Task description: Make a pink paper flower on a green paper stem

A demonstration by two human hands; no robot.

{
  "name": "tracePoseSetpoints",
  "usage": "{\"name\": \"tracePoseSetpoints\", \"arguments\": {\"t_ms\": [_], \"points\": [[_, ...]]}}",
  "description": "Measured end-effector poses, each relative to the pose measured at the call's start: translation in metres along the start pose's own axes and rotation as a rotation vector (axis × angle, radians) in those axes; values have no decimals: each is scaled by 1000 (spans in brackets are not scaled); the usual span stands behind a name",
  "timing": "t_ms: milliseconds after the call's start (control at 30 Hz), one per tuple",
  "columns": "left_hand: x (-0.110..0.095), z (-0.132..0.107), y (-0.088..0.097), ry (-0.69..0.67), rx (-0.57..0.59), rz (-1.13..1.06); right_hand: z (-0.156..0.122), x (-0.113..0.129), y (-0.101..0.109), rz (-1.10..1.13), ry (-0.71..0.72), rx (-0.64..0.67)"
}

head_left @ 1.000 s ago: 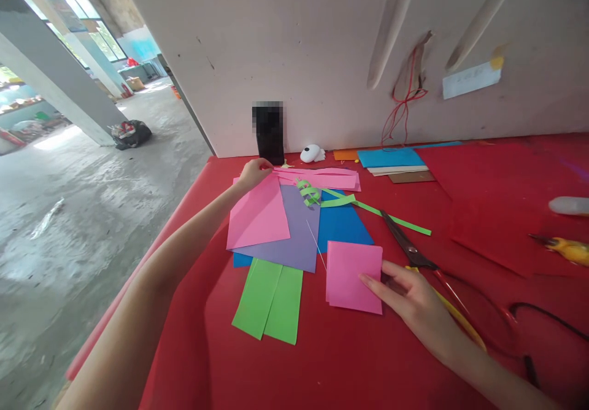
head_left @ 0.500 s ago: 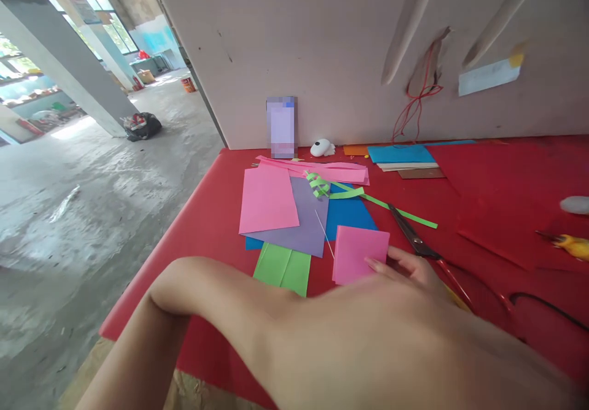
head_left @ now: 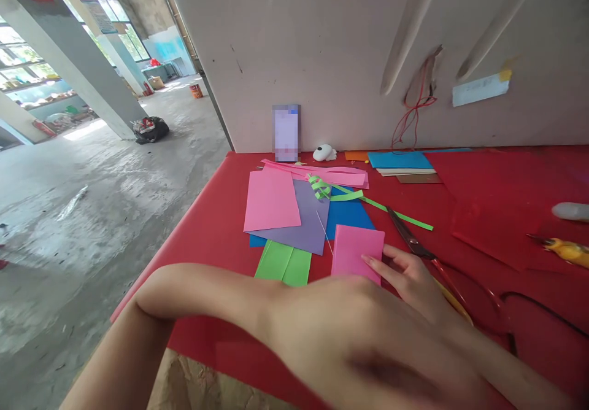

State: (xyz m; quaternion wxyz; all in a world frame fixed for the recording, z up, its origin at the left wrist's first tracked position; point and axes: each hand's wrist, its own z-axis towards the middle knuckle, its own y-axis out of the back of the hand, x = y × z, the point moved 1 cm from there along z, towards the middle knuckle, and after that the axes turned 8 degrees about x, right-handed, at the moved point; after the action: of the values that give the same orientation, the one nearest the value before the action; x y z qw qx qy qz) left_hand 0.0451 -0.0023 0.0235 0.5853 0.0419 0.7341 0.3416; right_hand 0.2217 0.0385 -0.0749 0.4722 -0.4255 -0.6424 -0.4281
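Note:
My right hand (head_left: 414,275) lies with its fingers stretched flat on the near right corner of a folded pink paper square (head_left: 354,247) on the red table (head_left: 211,226). Red-handled scissors (head_left: 409,238) lie just right of that hand. My left forearm crosses close under the camera, and my left hand (head_left: 368,355) is a blur at the lower middle, its fingers not distinguishable. Beyond lie a pink sheet (head_left: 270,200), a purple sheet (head_left: 309,223), a blue sheet (head_left: 347,212) and green sheets (head_left: 283,263).
A long green strip (head_left: 396,215), a folded green strip (head_left: 318,186) and pink strips (head_left: 331,174) lie behind the sheets. A phone (head_left: 286,132) leans on the wall board beside a small white object (head_left: 323,152). A paper stack (head_left: 400,161), a yellow tool (head_left: 568,250) and a black cable (head_left: 543,309) are on the right.
My left arm pulled back from the far pink strips and now sweeps across close to the camera. My right hand stays on the pink square.

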Motion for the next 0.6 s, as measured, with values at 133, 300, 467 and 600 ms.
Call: {"name": "tracePoseSetpoints", "arguments": {"t_ms": [133,300,467,600], "points": [[38,15,16,30,30,-71,1,3,-1,-6,-8,12],[68,10,11,245,-3,-116,1,3,-1,7,-37,24],[71,13,18,278,-79,-161,-1,5,-2,18,-61,26],[79,15,25,251,-150,-29,-1,5,-2,21,-67,10]]}}
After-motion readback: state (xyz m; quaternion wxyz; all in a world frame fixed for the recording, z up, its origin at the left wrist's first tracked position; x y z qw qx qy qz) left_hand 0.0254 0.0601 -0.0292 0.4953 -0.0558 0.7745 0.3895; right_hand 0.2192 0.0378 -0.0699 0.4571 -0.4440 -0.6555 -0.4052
